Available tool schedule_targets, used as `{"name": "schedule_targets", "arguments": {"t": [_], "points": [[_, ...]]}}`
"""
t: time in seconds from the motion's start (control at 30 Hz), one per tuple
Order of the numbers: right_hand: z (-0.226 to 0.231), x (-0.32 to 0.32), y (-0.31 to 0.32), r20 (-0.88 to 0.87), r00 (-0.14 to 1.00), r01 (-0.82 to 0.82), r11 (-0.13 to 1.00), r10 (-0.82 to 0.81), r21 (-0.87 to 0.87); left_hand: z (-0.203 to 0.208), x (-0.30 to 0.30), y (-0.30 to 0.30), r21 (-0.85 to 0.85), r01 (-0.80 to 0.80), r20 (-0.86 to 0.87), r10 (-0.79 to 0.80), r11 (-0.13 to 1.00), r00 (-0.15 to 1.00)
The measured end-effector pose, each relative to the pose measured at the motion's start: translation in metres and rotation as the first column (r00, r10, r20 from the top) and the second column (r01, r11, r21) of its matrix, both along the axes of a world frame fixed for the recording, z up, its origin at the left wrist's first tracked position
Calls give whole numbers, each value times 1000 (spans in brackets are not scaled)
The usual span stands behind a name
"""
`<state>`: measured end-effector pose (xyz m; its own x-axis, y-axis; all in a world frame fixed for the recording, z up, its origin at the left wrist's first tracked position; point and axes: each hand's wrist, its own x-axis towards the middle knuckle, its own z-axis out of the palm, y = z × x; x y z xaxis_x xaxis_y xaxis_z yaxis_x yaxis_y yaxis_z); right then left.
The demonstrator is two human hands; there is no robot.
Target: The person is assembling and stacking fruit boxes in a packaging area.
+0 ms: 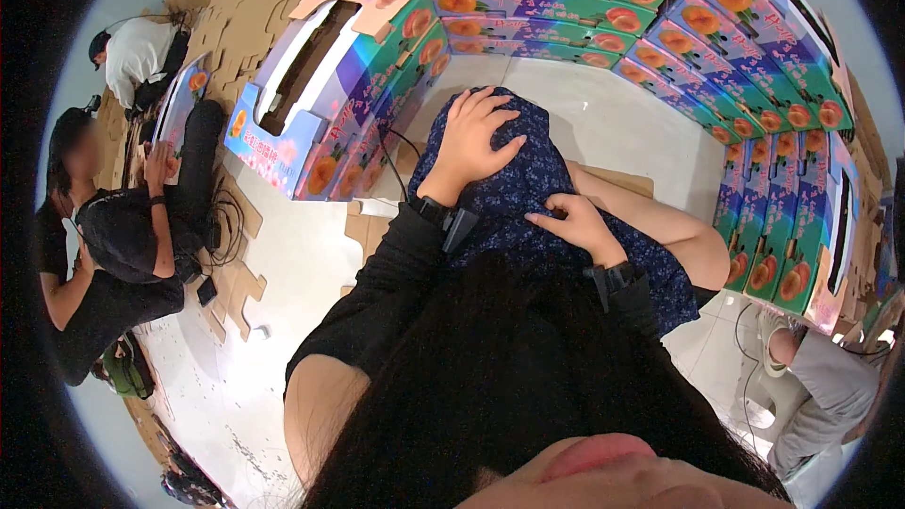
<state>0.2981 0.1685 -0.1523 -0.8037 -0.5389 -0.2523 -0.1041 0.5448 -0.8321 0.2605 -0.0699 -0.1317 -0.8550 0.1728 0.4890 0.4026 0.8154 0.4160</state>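
Observation:
My left hand [479,137] lies on my knee with its fingers spread over the dark blue flowered skirt [504,193]. Lower and to the right, my right hand [580,228] rests on the same cloth, thumb and forefinger apart, the other fingers partly hidden. Neither hand holds anything that I can see. Each wrist wears a dark strap with a small black device [459,229]. Nearest to my left hand are stacked printed cardboard boxes [349,118] with peach pictures and a cut-out opening on top.
More peach boxes stand in stacks ahead [537,5] and to the right [745,47]. Flat brown cardboard sheets [226,24] cover the far left floor. A seated person [123,236] handles a box at left; another [141,61] bends behind. Grey trousers [830,396] show at lower right.

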Motion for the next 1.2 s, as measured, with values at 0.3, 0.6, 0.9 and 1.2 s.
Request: {"name": "schedule_targets", "arguments": {"t": [0.3,0.6,0.9,1.2], "points": [[-6,-4,2,15,1000,-3,1000,4,-31,15,-5,-10,235,90,177,-133,968,975],[-13,-23,1,132,990,-52,998,57,-39,84,-114,-86,891,98,-275,354,443,894],[-36,-28,3,104,989,-88,987,103,-138,75,-221,-106,730,-441,99,557,522,824],[-30,-31,3,94,989,-111,991,117,-73,72,-248,-106,720,-365,114,419,589,901]]}}
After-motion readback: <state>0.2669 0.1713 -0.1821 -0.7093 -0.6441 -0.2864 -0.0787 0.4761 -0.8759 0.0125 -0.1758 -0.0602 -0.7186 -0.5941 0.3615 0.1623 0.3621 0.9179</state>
